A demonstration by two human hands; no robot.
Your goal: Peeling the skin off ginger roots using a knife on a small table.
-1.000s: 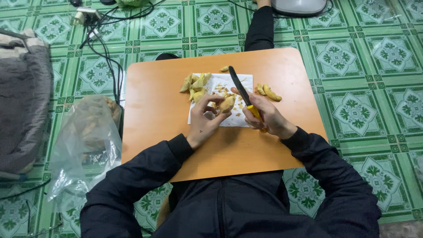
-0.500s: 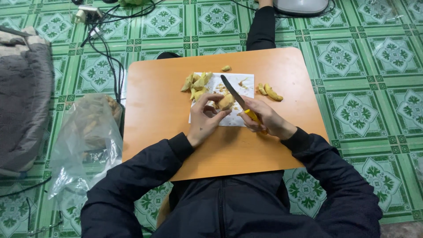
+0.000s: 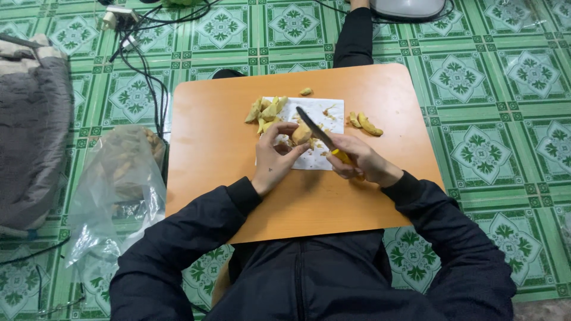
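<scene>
The left hand (image 3: 275, 159) grips a small yellowish-brown piece of root (image 3: 301, 134), probably ginger, between the thumb and the bent fingers, and it holds this piece just over the white paper sheet (image 3: 318, 156) in the middle of the orange worktop (image 3: 208, 137). The piece is at the fingertips of the left hand, up and to the right from the palm, so it lies between both hands, and the left hand is the one that touches it. The right hand (image 3: 360, 160) is closed around the yellow handle of a knife (image 3: 321, 137). The dark blade goes from this hand up and to the left, on a diagonal line, and it crosses over the right side of the piece; I cannot tell if the edge is in the piece or only lies on it. The long axis of the knife therefore points away from the body, toward the far left corner of the paper.

Both forearms in black sleeves come from the near edge of the worktop and lean to each other, with the wrists low on the surface. A heap of pale peels (image 3: 266, 110) lies on the far left corner of the paper, and two curved slices (image 3: 366, 123) lie on the bare worktop at its right side. A clear plastic bag (image 3: 119, 178) stands on the green tiled floor (image 3: 505, 119), left of the worktop
</scene>
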